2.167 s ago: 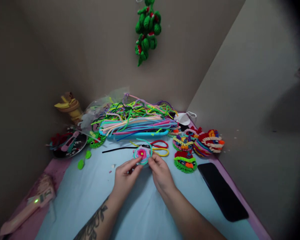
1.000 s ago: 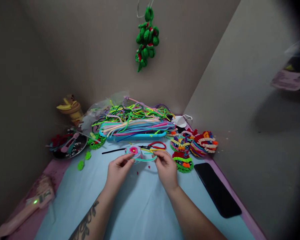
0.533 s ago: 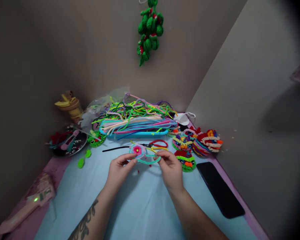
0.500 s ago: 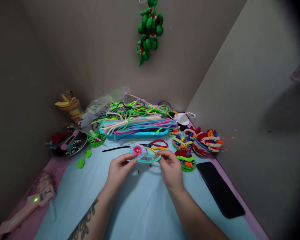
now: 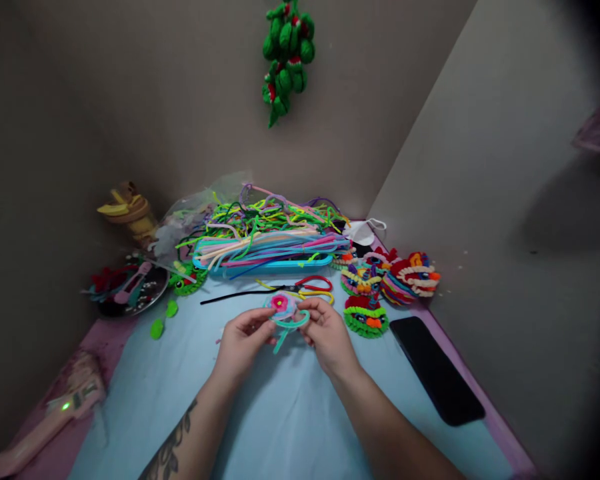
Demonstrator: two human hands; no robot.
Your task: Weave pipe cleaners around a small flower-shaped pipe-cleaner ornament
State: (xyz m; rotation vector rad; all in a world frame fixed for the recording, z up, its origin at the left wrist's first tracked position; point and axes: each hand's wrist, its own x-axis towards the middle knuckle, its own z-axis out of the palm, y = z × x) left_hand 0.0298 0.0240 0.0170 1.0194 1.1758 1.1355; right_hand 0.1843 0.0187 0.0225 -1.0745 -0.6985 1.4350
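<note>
Between my hands is a small pipe-cleaner flower (image 5: 280,305) with a pink middle, a yellow centre and pale blue and lilac around it. My left hand (image 5: 247,337) pinches its left side between thumb and fingers. A turquoise pipe cleaner (image 5: 286,325) runs from below the flower and curls in a loop to the right, one end pointing down. At that loop, my right hand (image 5: 324,331) is closed on the turquoise strand. Just behind lie scissors (image 5: 316,285) with red and yellow handles and a black pipe cleaner (image 5: 230,297).
A blue tray (image 5: 280,267) heaped with pipe cleaners stands at the back. Finished colourful pieces (image 5: 367,317) and a black phone (image 5: 437,370) lie at right. A glue gun (image 5: 55,413) with a green light and a metal bowl (image 5: 153,297) are at left.
The turquoise pipe cleaner, a long shallow curve before, is now bent into a loop with an end hanging down. My right hand has come closer to the flower. The view has shifted slightly.
</note>
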